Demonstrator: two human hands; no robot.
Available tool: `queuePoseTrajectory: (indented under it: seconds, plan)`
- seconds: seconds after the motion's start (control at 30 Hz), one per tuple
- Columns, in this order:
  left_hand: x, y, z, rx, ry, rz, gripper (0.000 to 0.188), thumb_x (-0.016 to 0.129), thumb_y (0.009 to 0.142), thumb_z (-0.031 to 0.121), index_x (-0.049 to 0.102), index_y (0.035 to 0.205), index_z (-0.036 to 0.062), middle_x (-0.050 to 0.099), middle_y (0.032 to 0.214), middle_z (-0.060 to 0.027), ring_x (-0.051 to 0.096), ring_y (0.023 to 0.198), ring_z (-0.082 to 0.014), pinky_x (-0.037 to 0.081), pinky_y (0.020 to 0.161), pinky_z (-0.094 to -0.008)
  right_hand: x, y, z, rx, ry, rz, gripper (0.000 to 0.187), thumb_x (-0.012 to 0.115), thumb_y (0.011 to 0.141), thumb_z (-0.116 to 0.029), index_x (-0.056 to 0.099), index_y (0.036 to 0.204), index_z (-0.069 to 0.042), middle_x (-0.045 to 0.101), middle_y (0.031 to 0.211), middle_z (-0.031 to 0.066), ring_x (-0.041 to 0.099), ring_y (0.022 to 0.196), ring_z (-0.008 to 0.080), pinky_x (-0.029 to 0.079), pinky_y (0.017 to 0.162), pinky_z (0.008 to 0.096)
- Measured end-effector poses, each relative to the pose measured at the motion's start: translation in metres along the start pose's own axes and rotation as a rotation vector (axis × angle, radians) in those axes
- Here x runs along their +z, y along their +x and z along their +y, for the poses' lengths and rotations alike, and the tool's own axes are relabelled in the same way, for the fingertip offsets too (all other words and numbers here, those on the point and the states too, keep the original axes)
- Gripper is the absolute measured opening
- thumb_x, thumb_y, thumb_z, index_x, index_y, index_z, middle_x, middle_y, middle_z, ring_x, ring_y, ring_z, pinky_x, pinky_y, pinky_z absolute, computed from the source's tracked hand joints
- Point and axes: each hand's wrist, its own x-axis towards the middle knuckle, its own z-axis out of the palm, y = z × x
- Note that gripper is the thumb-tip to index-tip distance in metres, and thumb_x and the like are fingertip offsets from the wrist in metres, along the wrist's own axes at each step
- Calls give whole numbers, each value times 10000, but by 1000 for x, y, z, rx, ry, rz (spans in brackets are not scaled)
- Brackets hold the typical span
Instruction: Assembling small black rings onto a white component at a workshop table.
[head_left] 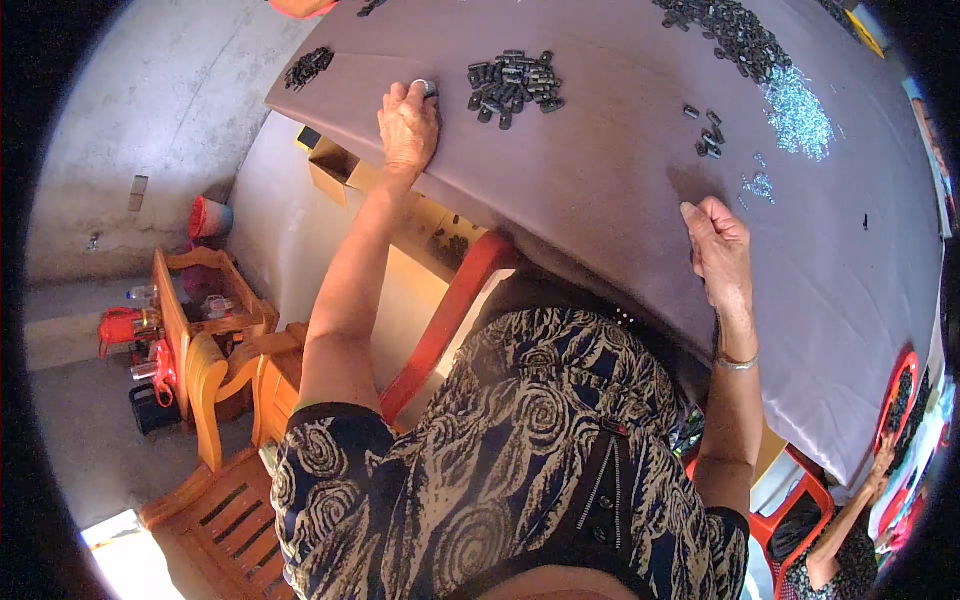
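My left hand [407, 128] rests at the table's near left edge. Its fingers are curled round a small roundish grey thing [427, 88], mostly hidden by the fingers. To the right of that hand lies a heap of small dark oblong pieces [514, 84]. My right hand [720, 248] hovers or rests over the cloth at the right, thumb and fingers pinched together. Whatever it holds is too small to see. Beyond it are several loose dark pieces [709, 136] and a little scatter of shiny silvery bits [758, 184].
A grey-purple cloth [600, 170] covers the table. Far right, a large dark heap [735, 35] adjoins a silvery pile [797, 115]. A small dark heap [309, 68] lies far left. Below stand an open cardboard box [335, 170] and a wooden chair [235, 510]. Another person's arm [850, 515] shows lower right.
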Motion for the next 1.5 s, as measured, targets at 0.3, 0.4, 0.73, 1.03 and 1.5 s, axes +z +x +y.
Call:
queuePoseTrajectory:
  seconds: [0.3, 0.4, 0.73, 1.03, 1.5]
  plan:
    - [-12, 15, 16, 170, -335, -42, 335, 613, 742, 153, 573, 1067, 82, 490, 955, -134, 489, 921, -331, 436, 797, -443, 1, -1, -2, -7, 2, -8, 353, 593, 921, -171, 401, 628, -125, 326, 569, -101, 276, 474, -1, 234, 386, 200]
    - [-11, 18, 25, 232, -340, -119, 344, 611, 749, 179, 572, 1079, 89, 500, 959, -113, 494, 912, -319, 430, 811, -433, 2, -1, -3, -10, -3, -7, 353, 593, 922, -171, 403, 630, -119, 328, 563, -99, 277, 467, -2, 234, 380, 199]
    - [2, 29, 25, 256, -266, -165, 292, 630, 770, 196, 581, 1030, 73, 512, 953, -101, 506, 935, -319, 424, 825, -427, -1, 1, 1, -39, -20, -3, 366, 597, 923, -178, 387, 628, -123, 309, 566, -100, 275, 478, -4, 225, 384, 195]
    - [11, 28, 23, 165, -212, -163, 283, 646, 751, 218, 602, 1010, 112, 528, 991, -62, 523, 946, -290, 429, 812, -436, 2, 0, -1, -44, -25, -5, 360, 607, 915, -179, 395, 628, -124, 324, 571, -106, 269, 484, -4, 211, 396, 203]
    - [7, 26, 10, 37, -16, 31, 269, 660, 812, 238, 610, 977, 31, 562, 932, -145, 569, 884, -351, 471, 753, -426, 1, 0, 1, -46, -41, 2, 366, 614, 910, -165, 389, 628, -108, 325, 584, -99, 269, 512, 5, 216, 420, 210]
